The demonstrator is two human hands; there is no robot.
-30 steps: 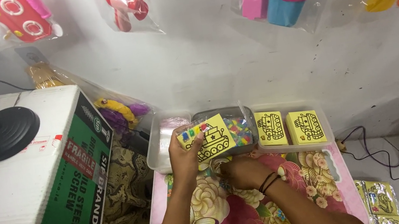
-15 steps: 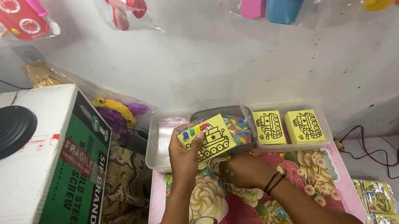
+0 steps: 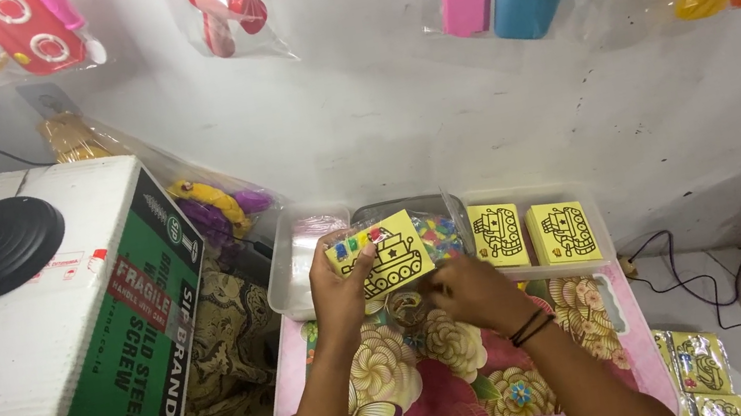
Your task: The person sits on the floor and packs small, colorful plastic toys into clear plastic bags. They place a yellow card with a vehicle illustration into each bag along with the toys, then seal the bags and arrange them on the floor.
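We had the left hand (image 3: pixel 336 290) pinched on a yellow card (image 3: pixel 386 254) printed with a tank outline, held tilted above the floral bench (image 3: pixel 441 378), while the right hand (image 3: pixel 472 294) sat curled just below the card over a small round item (image 3: pixel 405 306), its grip closed on something we couldn't make out. Keeping the card steady by its edge looked like the way to do it. Behind, a clear tray (image 3: pixel 300 271) held two more yellow cards (image 3: pixel 533 232); a cardboard box (image 3: pixel 56 324) sat left.
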